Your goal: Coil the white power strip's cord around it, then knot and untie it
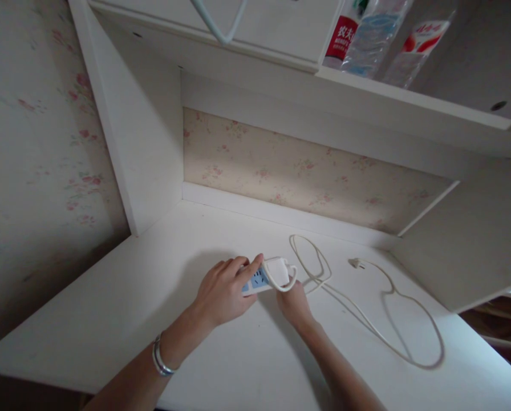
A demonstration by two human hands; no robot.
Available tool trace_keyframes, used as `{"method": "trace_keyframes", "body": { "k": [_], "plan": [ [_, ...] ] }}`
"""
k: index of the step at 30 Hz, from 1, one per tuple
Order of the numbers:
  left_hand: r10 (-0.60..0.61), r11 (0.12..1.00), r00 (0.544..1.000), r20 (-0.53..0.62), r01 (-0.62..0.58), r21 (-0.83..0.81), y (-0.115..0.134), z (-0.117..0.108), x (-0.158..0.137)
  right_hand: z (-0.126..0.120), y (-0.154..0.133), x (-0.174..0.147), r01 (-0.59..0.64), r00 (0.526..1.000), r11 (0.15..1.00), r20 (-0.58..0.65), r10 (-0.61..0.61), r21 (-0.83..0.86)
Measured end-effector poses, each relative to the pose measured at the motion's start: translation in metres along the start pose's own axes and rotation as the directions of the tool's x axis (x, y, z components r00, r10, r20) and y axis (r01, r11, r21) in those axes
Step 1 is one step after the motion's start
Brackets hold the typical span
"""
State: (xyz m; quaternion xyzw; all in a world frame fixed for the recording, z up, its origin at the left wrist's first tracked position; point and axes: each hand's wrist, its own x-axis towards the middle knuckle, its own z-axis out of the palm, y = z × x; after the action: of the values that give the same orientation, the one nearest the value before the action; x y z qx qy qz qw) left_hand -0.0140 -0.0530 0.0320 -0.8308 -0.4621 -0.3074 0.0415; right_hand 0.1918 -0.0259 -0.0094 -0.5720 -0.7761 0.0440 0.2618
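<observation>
A white power strip (276, 269) with blue socket faces is held just above the desk, in the middle of the view. My left hand (226, 288), a silver bracelet on its wrist, is wrapped round the strip's left part. At the strip's right end my right hand (295, 302) is closed on the cord (274, 282), which loops over the strip; its fingertips are partly hidden. From there the cream cord runs right in loose loops across the desk. It ends in a plug (358, 263) lying near the back right.
The white desk top (153, 257) has a side panel (148, 125) at left and another at right. Low overhead, a shelf (409, 97) carries several plastic bottles (373, 37). A pale blue curved handle or hook (222, 28) hangs at the top.
</observation>
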Motion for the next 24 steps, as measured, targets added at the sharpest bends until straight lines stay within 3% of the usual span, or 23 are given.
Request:
{"method": "trace_keyframes", "body": {
  "k": [3, 8, 14, 20, 22, 24],
  "plan": [
    [-0.042, 0.996, 0.999, 0.015, 0.041, 0.074, -0.001, -0.001, 0.003, -0.014, -0.007, -0.018, 0.08, 0.991, 0.95, 0.125, -0.044, -0.301],
    [-0.099, 0.985, 0.994, 0.054, 0.091, 0.146, 0.009, 0.002, 0.005, -0.038, -0.027, -0.034, 0.309, 0.95, 0.822, 0.202, -0.239, -0.479],
    [-0.127, 0.982, 0.985, 0.121, 0.107, 0.156, 0.014, 0.008, 0.003, -0.051, -0.047, -0.034, 0.545, 0.836, 0.718, 0.223, -0.501, -0.433],
    [-0.014, 0.996, 0.969, 0.246, -0.008, 0.089, 0.018, 0.011, -0.001, -0.076, -0.054, -0.018, 0.68, 0.727, 0.656, 0.19, -0.659, -0.327],
    [0.04, 0.997, 0.958, 0.283, -0.056, 0.05, 0.019, 0.011, -0.002, -0.088, -0.051, -0.008, 0.669, 0.733, 0.67, 0.138, -0.666, -0.32],
    [0.096, 0.994, 0.948, 0.304, -0.107, 0.02, 0.021, 0.01, -0.002, -0.097, -0.046, 0.004, 0.619, 0.772, 0.716, 0.081, -0.631, -0.323]
  ]
}}
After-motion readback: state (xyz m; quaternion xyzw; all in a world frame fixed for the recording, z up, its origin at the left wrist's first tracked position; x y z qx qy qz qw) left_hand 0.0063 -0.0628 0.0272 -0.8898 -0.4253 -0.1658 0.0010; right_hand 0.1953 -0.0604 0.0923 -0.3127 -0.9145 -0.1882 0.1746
